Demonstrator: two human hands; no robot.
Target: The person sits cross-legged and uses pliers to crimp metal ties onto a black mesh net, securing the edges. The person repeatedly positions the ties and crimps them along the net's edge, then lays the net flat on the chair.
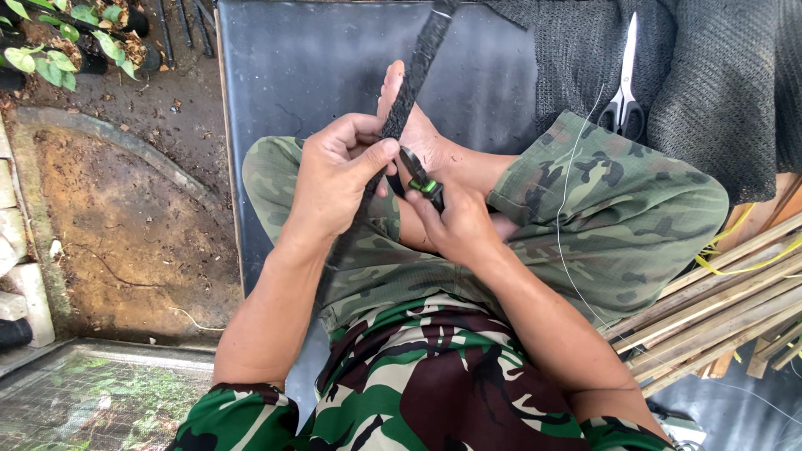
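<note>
The camouflage shirt (418, 384) fills the lower frame, with both bare forearms reaching forward over crossed legs in camouflage shorts (618, 209). The person sits on a dark mat (309, 67).

The left hand (334, 179) is clenched around a long black strip (413, 75), thumb pressed across it. The strip runs from that grip up and away past the bare foot (409, 125) to the top edge of the frame, where its far end is out of view. The right hand (455, 221) is closed on a small tool (420, 178) with a dark blade and green fittings; the blade touches the strip just beside the left thumb.

1 pair of scissors (624, 92) lies on grey mesh cloth (718, 92), well apart from both hands. Split bamboo slats (718, 309) are stacked at the person's right. A thin pale cord (568, 217) trails over the right thigh.

Risks, as judged: the blade works close to the left thumb and above the bare foot and shin; a slip along the strip could cut skin. The strip appears held taut only by 1 hand, so a jerk could pull it off line. The loose cord could snag the right wrist.
</note>
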